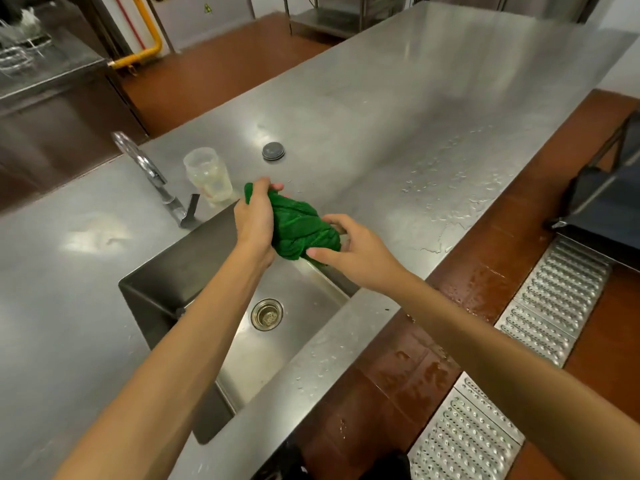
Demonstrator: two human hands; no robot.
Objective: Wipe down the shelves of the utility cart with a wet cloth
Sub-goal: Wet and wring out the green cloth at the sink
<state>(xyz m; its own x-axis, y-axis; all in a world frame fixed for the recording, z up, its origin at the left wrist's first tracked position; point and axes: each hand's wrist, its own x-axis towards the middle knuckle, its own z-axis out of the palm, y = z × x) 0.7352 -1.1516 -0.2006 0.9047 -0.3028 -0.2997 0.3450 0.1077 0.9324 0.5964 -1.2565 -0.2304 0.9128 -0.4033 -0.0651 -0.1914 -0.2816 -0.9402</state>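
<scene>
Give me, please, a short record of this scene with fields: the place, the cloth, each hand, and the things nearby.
place: steel counter with a sink set into it
cloth: green cloth, bunched up, held above the sink
left hand: grips the cloth's upper end
right hand: holds the lower end between thumb and fingers
behind the sink: faucet, clear plastic jar, grey round lid
sink bottom: drain
wet area: water drops on the counter, right of the hands

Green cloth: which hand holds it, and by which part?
Both. The left hand grips the bunched green cloth at its upper end; the right hand holds its lower end between thumb and fingers, above the sink.
</scene>
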